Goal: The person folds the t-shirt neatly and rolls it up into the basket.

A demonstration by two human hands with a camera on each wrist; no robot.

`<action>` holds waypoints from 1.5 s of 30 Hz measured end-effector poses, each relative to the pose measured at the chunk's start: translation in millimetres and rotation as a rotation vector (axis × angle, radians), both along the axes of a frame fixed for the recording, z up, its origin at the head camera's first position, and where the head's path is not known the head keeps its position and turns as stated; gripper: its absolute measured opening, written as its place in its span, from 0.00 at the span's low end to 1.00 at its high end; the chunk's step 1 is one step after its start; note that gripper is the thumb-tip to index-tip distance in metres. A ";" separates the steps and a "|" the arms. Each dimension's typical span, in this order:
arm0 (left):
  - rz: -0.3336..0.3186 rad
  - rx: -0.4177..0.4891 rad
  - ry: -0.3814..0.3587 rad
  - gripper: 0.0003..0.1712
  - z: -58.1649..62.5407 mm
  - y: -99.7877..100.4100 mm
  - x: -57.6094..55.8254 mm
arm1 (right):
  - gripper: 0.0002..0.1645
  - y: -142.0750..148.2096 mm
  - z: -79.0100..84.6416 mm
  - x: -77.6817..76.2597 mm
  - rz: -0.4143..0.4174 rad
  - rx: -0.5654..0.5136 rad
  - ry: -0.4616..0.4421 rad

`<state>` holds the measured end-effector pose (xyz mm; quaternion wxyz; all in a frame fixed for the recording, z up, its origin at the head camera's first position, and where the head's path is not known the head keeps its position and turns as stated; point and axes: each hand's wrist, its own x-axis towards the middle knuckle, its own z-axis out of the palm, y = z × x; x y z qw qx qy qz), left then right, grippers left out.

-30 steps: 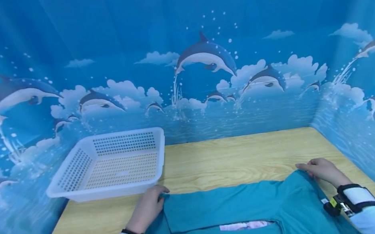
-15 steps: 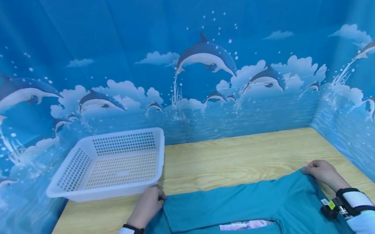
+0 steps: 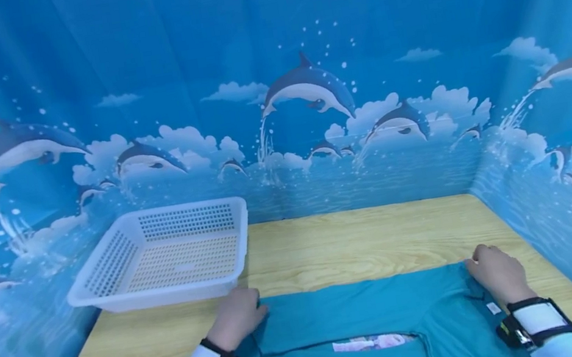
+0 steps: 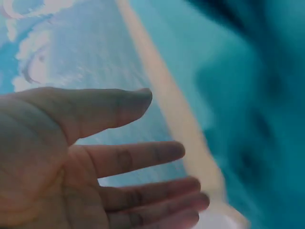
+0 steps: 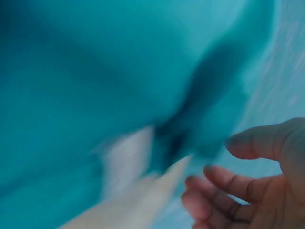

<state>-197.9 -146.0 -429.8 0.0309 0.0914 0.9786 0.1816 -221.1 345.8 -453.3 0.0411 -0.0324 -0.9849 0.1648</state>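
A teal garment (image 3: 339,312) lies folded over on the table, and a strip of pinkish print (image 3: 374,343) shows through a slit in it. At its left far corner is my left hand (image 3: 237,315); the left wrist view shows the thumb and fingers (image 4: 138,155) straight and apart, holding nothing. By the right far corner is my right hand (image 3: 499,273). Its thumb and loosely bent fingers (image 5: 233,186) stand apart in the right wrist view, with no cloth between them. Below that hand, a small white label (image 3: 493,308) sits on the garment's right side.
A white perforated plastic basket (image 3: 241,234) stands at the back left, just beyond my left hand, with nothing in it. The wooden table (image 3: 362,241) ends at a blue dolphin-printed curtain (image 3: 288,190) at the back and sides.
Both hands held the garment's far corners before and have now let go. The raised right corner has come down lower. My left hand has shifted slightly right over the cloth.
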 end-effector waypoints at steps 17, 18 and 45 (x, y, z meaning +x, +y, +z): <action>-0.355 -0.299 -0.236 0.49 -21.5 128.2 20.8 | 0.48 -157.3 -11.8 39.8 0.283 0.052 -0.348; -0.342 -0.299 -0.249 0.51 -23.2 125.7 20.0 | 0.48 -153.9 -12.8 39.1 0.294 0.034 -0.366; -0.305 0.063 -0.275 0.53 -34.8 -25.1 20.5 | 0.54 -14.4 -33.6 40.4 0.354 -0.266 -0.320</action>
